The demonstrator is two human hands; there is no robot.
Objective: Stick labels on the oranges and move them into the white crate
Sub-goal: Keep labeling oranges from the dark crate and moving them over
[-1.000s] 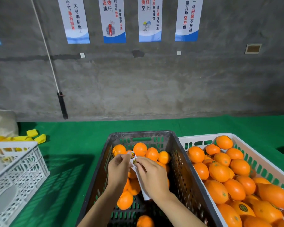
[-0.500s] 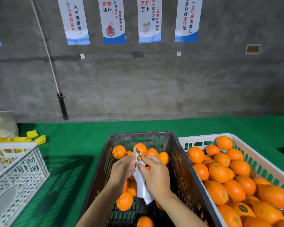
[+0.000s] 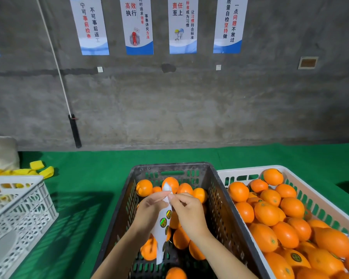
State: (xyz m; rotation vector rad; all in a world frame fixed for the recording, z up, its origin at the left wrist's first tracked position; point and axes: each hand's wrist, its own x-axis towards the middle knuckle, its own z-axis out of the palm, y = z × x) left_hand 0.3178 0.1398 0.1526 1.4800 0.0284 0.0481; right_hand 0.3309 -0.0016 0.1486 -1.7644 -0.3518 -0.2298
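Both my hands are over the black crate [image 3: 216, 200], which holds several unlabelled oranges [image 3: 143, 187]. My left hand [image 3: 149, 212] holds a white strip of round green labels [image 3: 163, 222] that hangs down between my hands. My right hand [image 3: 187, 213] pinches the strip's top end with fingertips, right against the left thumb. To the right stands the white crate [image 3: 308, 196], filled with many oranges [image 3: 266, 213], several showing green stickers.
A second white crate [image 3: 22, 214] stands at the left on the green table cover [image 3: 89, 178]. Yellow foam pieces [image 3: 38, 168] lie behind it. A grey concrete wall with posters rises behind the table.
The label strip has swung from lying tilted across my hands to hanging upright between them. My hands have shifted slightly toward me and my right fingertips now pinch near the strip's top.
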